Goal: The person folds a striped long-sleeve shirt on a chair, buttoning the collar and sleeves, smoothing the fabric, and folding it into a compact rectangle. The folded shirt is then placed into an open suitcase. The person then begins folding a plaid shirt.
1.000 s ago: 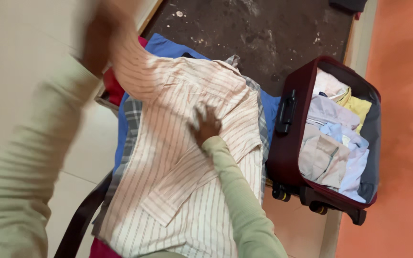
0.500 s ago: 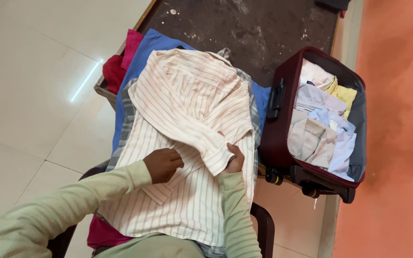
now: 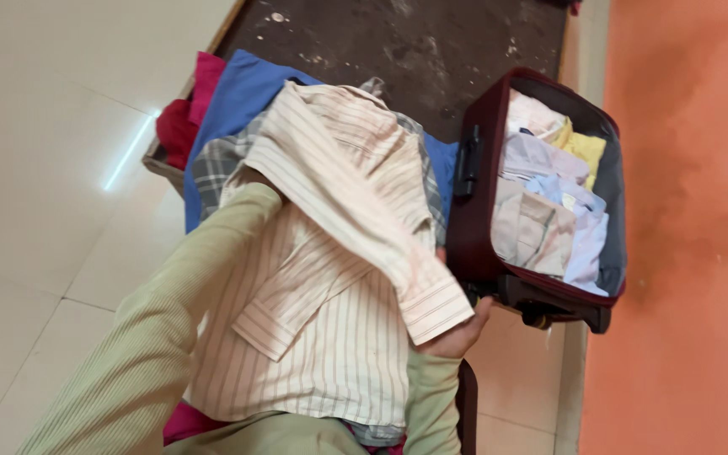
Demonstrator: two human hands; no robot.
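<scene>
1. A pink and white striped shirt (image 3: 330,337) lies spread on top of a pile of clothes, directly before the person.
2. The right hand (image 3: 458,335) is under the cuff of the long sleeve (image 3: 355,202) of this shirt. Its grip is closed on the cuff, which covers most of the fingers.
3. The sleeve runs as a diagonal band from the upper left of the shirt down to the right hand and is lifted a little above the body of the shirt.
4. The left hand (image 3: 250,179) is almost fully hidden under the upper part of the same sleeve. Only a small part of it shows at the end of the light green sleeve of the person, so I cannot tell if its grip is closed or released.
5. Under the striped shirt there is a grey checked cloth (image 3: 212,164), and below it a blue cloth (image 3: 238,93) and red clothes (image 3: 180,126).
6. The pile lies at the near edge of a dark, stained bench (image 3: 414,42).
7. Just beside the shirt on the right stands an open maroon suitcase (image 3: 475,227). It is filled with folded shirts (image 3: 549,211) in pale pink, lilac, light blue and yellow.
</scene>
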